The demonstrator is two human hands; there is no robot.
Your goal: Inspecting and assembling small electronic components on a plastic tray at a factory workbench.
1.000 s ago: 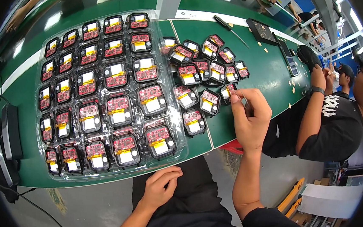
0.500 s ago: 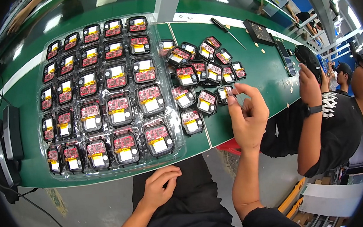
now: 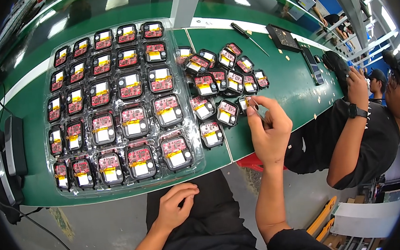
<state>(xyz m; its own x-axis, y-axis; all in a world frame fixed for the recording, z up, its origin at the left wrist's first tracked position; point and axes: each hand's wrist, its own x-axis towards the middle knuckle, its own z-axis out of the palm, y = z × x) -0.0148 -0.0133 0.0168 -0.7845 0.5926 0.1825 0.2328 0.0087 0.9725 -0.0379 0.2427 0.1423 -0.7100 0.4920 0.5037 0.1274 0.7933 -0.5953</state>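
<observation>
My right hand (image 3: 271,128) is over the table by a loose heap of black smartwatch cases. Its thumb and forefinger close on the edge of one watch case (image 3: 244,103), which the fingers partly cover. Beside it lies another open-backed case (image 3: 227,113) with a red circuit board, yellow flex strip and white battery block. My left hand (image 3: 177,205) rests on my lap below the table edge, fingers loosely curled, nothing seen in it. To the left, a clear plastic tray (image 3: 198,160) holds rows of similar watch cases in its pockets.
A black-handled screwdriver (image 3: 248,37) lies behind the heap, near a black box (image 3: 283,37) and a dark phone-like device (image 3: 312,64). Small pale scraps dot the green table (image 3: 296,98). A co-worker (image 3: 365,135) sits at right. Black devices (image 3: 14,144) stand at far left.
My right hand has moved slightly left and down, its thumb and forefinger now against the watch case. My left hand stays put. The co-worker's hand has shifted to the right.
</observation>
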